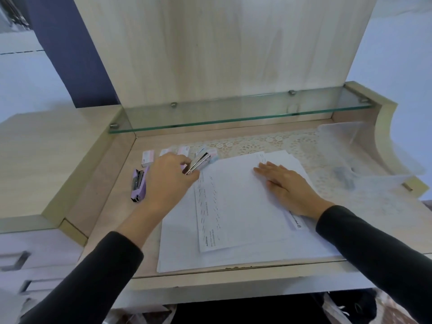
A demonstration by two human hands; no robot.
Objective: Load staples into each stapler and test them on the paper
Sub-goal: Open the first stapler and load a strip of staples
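**A:** In the head view, what are the two hands doing?

**B:** The left hand (171, 170) is gripping a silvery stapler (200, 163), with its fingers curled round the rear end. It is holding the stapler at the far left corner of the paper (236, 213). The right hand (288, 187) is lying flat on the top sheet, fingers straight and grasping nothing. It is pressing the stack down onto the tabletop (117, 195).

**A:** And where is the other stapler sitting?

**B:** A purple stapler (138, 186) is lying by itself on the tabletop, just left of the left wrist and apart from the paper. Small staple boxes (147, 158) are sitting in a row behind the left hand.

**A:** How far along is the job looking?

**B:** Well along, I am judging. Rows of short dark marks are running down the left side of the top sheets (probably staples, though they are too small to be sure), so testing is looking well under way. I cannot tell whether the silvery stapler is loaded, because its metal face is showing but the detail is blurred. Pressing it on that corner is looking like the step in hand. The picture is not showing whether the purple one is already loaded and tested.
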